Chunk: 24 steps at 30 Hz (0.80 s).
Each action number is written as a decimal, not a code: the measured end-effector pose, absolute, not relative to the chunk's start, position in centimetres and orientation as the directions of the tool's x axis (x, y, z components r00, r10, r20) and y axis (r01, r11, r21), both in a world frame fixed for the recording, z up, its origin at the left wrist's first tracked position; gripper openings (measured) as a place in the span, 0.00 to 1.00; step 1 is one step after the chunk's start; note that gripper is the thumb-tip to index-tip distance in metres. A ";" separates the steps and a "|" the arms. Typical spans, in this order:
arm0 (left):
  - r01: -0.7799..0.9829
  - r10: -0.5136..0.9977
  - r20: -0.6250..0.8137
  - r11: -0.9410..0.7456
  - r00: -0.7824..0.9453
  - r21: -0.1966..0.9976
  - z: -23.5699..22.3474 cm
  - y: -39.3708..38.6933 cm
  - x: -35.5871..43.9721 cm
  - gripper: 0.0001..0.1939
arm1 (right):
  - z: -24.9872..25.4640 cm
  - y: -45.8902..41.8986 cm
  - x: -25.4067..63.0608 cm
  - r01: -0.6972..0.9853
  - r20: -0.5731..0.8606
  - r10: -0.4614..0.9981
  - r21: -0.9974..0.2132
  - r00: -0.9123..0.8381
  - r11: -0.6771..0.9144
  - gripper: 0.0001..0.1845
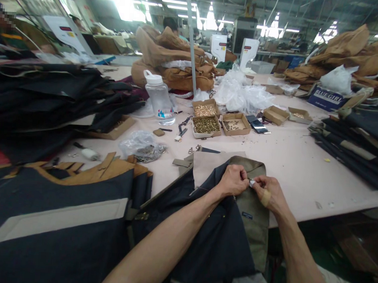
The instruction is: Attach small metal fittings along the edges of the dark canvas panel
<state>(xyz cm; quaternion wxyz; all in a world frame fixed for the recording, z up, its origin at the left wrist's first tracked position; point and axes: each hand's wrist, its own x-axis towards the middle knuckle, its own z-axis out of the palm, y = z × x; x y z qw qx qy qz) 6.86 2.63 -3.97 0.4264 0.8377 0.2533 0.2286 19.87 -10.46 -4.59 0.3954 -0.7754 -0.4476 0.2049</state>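
A dark navy fabric piece [209,231] with an olive lining [251,216] lies across the table's near edge, its olive side partly turned up. A small dark label [247,215] shows on the lining. My left hand [235,180] is closed, pinching the fabric near the fold. Close beside it, my right hand [270,192] is also closed, thumb and finger pressed together at a small white thing [252,183] against the cloth. I cannot make out what that white thing is. A tan strip is wrapped round the right thumb.
Boxes of small metal fittings [206,124] stand ahead, near a phone [257,124] and a water bottle [159,98]. Dark fabric stacks lie left [61,97] and right [356,146]. A bag of metal parts [144,149] sits left of centre. Another person [30,34] is at far left.
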 end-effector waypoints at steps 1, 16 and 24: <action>0.239 0.628 0.160 -0.502 0.762 0.831 -3.9 2.6 6.9 0.02 | -4.6 -10.5 19.9 0.534 0.034 0.858 -0.795 0.513 -0.288 0.17; 0.275 0.707 0.120 -0.418 0.697 0.866 -4.4 2.2 7.1 0.03 | -5.1 -10.5 19.9 0.525 0.043 0.869 -0.811 0.493 -0.258 0.17; 0.260 0.706 0.089 -0.371 0.703 0.892 -4.6 2.4 7.0 0.04 | -5.4 -10.6 20.2 0.465 0.009 0.876 -0.850 0.482 -0.247 0.17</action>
